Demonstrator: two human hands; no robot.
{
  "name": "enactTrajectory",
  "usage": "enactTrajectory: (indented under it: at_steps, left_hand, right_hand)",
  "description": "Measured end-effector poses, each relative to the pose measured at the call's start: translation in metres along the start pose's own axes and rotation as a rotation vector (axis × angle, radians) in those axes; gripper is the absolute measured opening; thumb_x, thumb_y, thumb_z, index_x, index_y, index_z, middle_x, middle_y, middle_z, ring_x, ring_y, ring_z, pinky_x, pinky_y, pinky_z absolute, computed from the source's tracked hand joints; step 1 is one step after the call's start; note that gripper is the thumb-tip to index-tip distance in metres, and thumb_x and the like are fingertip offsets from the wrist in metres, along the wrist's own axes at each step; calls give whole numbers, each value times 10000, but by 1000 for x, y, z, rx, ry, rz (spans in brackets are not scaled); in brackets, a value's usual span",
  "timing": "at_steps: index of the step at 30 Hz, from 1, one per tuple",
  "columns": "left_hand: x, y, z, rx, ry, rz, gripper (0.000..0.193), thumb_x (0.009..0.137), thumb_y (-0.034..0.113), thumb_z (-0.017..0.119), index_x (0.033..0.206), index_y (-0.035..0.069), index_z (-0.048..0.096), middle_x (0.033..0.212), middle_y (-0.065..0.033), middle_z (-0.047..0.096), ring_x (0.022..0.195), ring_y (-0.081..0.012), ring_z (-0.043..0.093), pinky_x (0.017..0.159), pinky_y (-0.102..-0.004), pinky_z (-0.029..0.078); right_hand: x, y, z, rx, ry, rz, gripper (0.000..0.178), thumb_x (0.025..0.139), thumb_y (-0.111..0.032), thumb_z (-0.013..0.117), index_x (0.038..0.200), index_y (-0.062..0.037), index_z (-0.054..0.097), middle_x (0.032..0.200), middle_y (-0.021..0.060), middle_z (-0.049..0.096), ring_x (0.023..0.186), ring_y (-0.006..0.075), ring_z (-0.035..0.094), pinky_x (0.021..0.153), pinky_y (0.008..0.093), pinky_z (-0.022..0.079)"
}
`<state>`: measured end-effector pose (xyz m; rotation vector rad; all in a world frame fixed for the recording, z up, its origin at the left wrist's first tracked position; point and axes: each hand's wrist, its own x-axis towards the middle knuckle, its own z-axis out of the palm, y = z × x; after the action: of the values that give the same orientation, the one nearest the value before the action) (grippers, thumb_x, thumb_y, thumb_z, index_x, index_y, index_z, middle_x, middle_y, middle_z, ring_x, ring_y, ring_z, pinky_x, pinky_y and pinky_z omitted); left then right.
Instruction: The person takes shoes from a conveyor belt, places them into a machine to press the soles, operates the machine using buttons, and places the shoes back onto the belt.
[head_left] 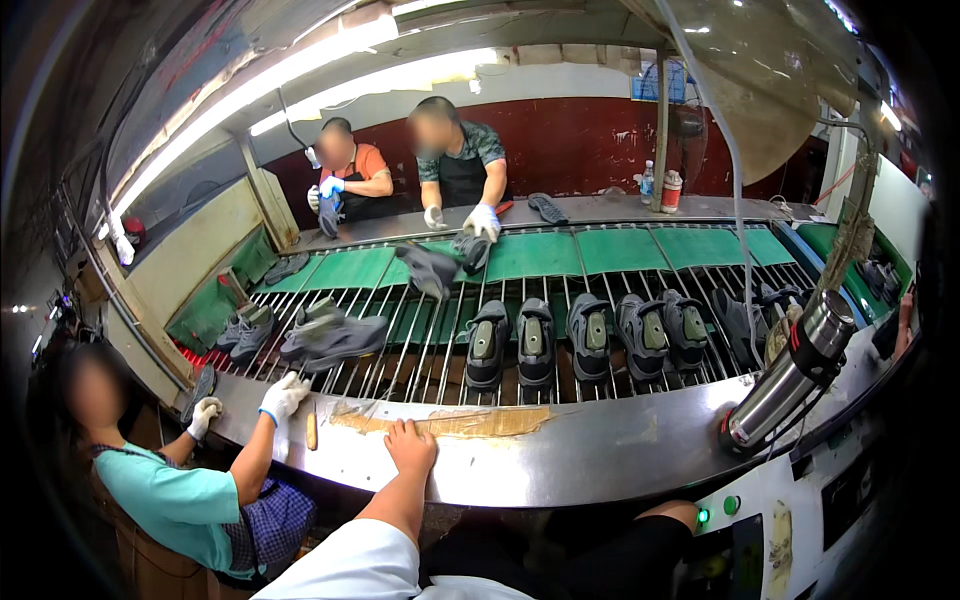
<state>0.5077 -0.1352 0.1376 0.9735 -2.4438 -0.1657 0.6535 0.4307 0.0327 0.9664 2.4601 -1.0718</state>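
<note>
My left hand rests on the near edge of the metal counter, its fingertips on a strip of brown tape or cardboard. The fingers lie on the surface, and I see nothing held in them. My right hand is out of view. Beyond the counter, a rack of metal rods carries a row of grey shoes with dark soles, among them one shoe straight ahead and another to its right. Left of my hand lies a small tool with a wooden handle.
A co-worker in teal sits at left, a gloved hand near blurred grey shoes. Two co-workers stand across the rack; one's gloved hand touches a shoe. A steel thermos and a panel with green buttons are at right.
</note>
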Motion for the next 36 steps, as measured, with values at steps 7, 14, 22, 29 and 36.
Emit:
enactTrajectory:
  at_steps: [7,14,22,29,36]
  left_hand:
    - [-2,-4,0,0,30,13,412,764,257,557,1090,6,579,1254,-205,516,1191,-328,430,1005,-476,284]
    - [0,-10,2,14,35,20,424,768,269,568,1090,-5,573,1255,-211,510,1185,-327,427,1002,-476,282]
    - [11,-11,3,15,-7,-39,483,742,272,614,1132,-6,548,1188,-195,518,1152,-345,427,1026,-478,262]
    - [109,50,45,-512,-68,-126,626,778,315,658,1263,-24,455,1274,-217,466,1231,-361,392,1046,-420,313]
    - [231,131,118,-731,-70,-228,910,732,467,716,1365,-64,335,1396,-268,349,1300,-384,353,1073,-408,303]
  right_hand:
    - [-20,3,1,13,9,-26,467,783,-205,640,1178,23,537,1191,197,532,1087,324,529,918,407,431]
    - [-32,-2,-1,42,36,-43,482,777,-220,646,1182,19,538,1209,195,519,1109,324,515,926,404,423]
    - [-16,-17,-7,73,83,-46,500,770,-237,652,1187,15,539,1229,192,504,1134,324,499,936,400,415]
    - [-17,-60,-22,136,202,-74,515,764,-252,658,1191,12,540,1247,190,491,1157,323,485,945,397,407]
    - [-25,-195,-41,-194,469,-503,456,775,-253,665,1181,-65,578,1242,181,509,1159,384,476,942,466,409]
